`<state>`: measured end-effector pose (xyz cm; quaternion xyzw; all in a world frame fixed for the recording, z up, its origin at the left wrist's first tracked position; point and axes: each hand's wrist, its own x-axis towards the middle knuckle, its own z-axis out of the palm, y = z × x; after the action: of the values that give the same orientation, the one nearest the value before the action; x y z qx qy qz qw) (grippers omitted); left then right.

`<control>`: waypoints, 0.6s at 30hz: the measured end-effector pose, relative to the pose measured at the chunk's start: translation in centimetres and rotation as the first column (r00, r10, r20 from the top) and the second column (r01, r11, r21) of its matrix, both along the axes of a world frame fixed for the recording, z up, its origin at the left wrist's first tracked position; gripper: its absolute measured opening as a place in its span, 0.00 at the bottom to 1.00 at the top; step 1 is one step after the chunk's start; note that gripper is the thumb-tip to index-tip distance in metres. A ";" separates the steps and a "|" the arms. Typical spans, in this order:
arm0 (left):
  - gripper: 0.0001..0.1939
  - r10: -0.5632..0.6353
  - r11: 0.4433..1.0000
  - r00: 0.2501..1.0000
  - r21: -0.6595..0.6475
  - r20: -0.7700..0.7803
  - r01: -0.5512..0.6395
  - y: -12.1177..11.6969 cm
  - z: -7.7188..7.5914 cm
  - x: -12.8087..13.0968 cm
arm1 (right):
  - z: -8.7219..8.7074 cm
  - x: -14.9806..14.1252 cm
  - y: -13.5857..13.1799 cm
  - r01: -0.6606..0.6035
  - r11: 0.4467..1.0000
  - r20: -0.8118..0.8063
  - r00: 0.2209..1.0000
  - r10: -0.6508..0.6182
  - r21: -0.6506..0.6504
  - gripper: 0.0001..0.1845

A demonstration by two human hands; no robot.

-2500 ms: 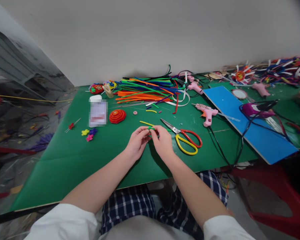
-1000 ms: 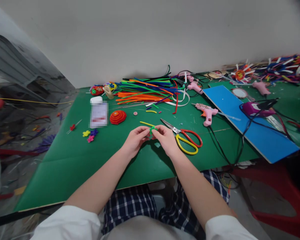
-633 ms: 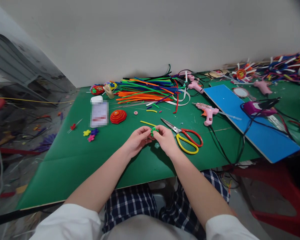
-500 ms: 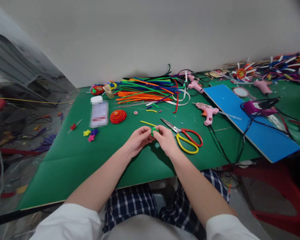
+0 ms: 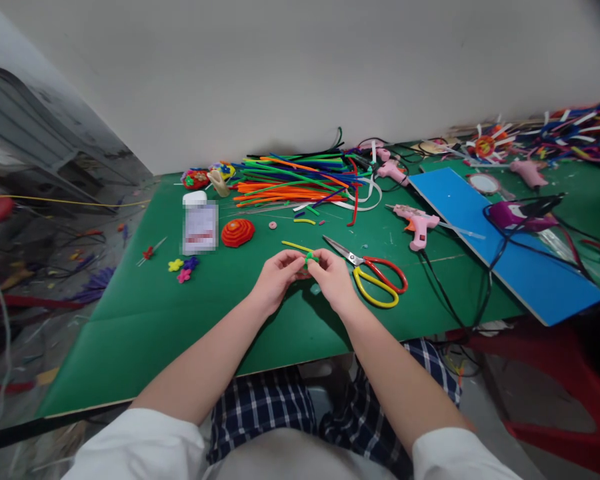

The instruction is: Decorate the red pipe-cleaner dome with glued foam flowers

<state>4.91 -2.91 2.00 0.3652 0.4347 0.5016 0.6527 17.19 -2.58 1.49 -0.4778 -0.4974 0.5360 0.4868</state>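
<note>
Between the fingertips of both hands is a small green pipe-cleaner piece (image 5: pixel 309 259), partly hidden by the fingers. My left hand (image 5: pixel 279 277) pinches it from the left. From the other side my right hand (image 5: pixel 331 275) is closed on it too. Scissors with one red and one yellow handle (image 5: pixel 377 283) lie just right of my right hand, blades slightly apart. A yellow pipe-cleaner strip (image 5: pixel 297 247) rests just beyond the fingers. To the left lie a red-orange dome of coiled pipe cleaner (image 5: pixel 238 233) and small flowers in yellow, blue and pink (image 5: pixel 184 269).
A pile of coloured pipe cleaners (image 5: pixel 295 180) lies along the wall. Right of the scissors are a pink glue gun (image 5: pixel 417 223) with a trailing cord and a blue board (image 5: pixel 510 247). A white-lidded container (image 5: pixel 200 227) stands at the left on the green table (image 5: pixel 145 333).
The green piece has turned slightly and moved a little upward between the fingertips. Both hands stay in nearly the same place; the view has shifted slightly.
</note>
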 end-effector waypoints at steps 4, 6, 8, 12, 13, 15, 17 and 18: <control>0.11 0.081 0.992 0.972 0.117 -0.221 -0.056 -0.2 0.2 0.0 | 0.3 0.1 -0.2 0.006 1.000 0.062 0.998 -0.006 0.002 0.06; 0.11 0.114 0.987 0.953 0.144 -0.282 -0.075 -0.2 0.3 -0.1 | 0.5 0.1 -0.2 0.004 1.000 0.082 0.997 -0.005 0.009 0.06; 0.11 0.122 0.987 0.951 0.140 -0.285 -0.085 -0.3 0.2 -0.1 | 0.7 0.1 -0.2 0.008 1.000 0.098 0.995 -0.009 0.013 0.06; 0.11 0.112 0.992 0.974 0.079 -0.197 -0.098 -0.1 -0.1 -0.1 | 0.8 0.1 -0.2 0.015 0.999 0.122 0.992 -0.020 0.036 0.06; 0.11 0.108 0.993 0.980 0.056 -0.170 -0.099 -0.1 -0.1 -0.1 | 0.8 0.1 -0.2 0.011 0.999 0.122 0.992 -0.016 0.042 0.06; 0.11 0.097 0.995 0.988 0.007 -0.118 -0.097 0.0 -0.2 0.0 | 0.7 0.1 -0.3 -0.004 0.999 0.125 0.992 -0.002 0.050 0.06; 0.11 0.087 0.996 0.993 -0.027 -0.078 -0.089 0.1 -0.3 0.0 | 0.7 0.1 -0.3 -0.009 0.998 0.138 0.990 0.001 0.055 0.06; 0.11 0.083 0.996 0.994 -0.034 -0.065 -0.085 0.1 -0.3 -0.1 | 0.7 0.2 -0.3 -0.006 0.998 0.147 0.989 -0.002 0.057 0.06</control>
<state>4.85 -2.82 1.72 0.3501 0.4795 0.5087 0.6235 17.34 -2.91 2.23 -0.5014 -0.5474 0.4855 0.4619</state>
